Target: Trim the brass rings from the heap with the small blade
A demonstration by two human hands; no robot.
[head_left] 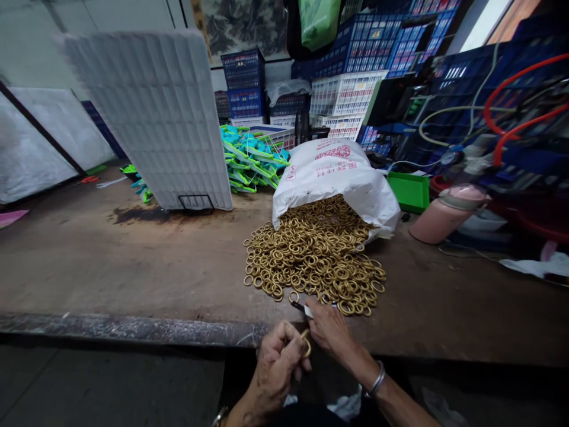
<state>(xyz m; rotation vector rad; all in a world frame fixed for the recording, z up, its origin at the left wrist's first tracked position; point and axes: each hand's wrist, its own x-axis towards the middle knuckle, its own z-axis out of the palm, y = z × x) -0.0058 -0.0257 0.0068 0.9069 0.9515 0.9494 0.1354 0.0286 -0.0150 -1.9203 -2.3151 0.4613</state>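
Observation:
My left hand [279, 363] is closed at the table's front edge, pinching a brass-coloured ring [307, 347] between thumb and fingers. Just right of it, my right hand [329, 330] grips a slim tool with a black end [297, 306] and a pale part by the fingers; its exact kind is unclear. Beyond both hands spreads a heap of brass-coloured rings [306, 261], spilling from the mouth of a white woven sack [331, 172] lying on its side. One loose ring [293, 296] lies close to the tool's black end.
A white ribbed panel [146, 118] stands upright on the wooden table [111, 267], left of the sack. Green and turquoise plastic pieces [253, 157] are piled behind it. To the right are a green tray [408, 191], a pink bottle [447, 214] and orange hoses [502, 127]. Stacked crates [340, 95] fill the back.

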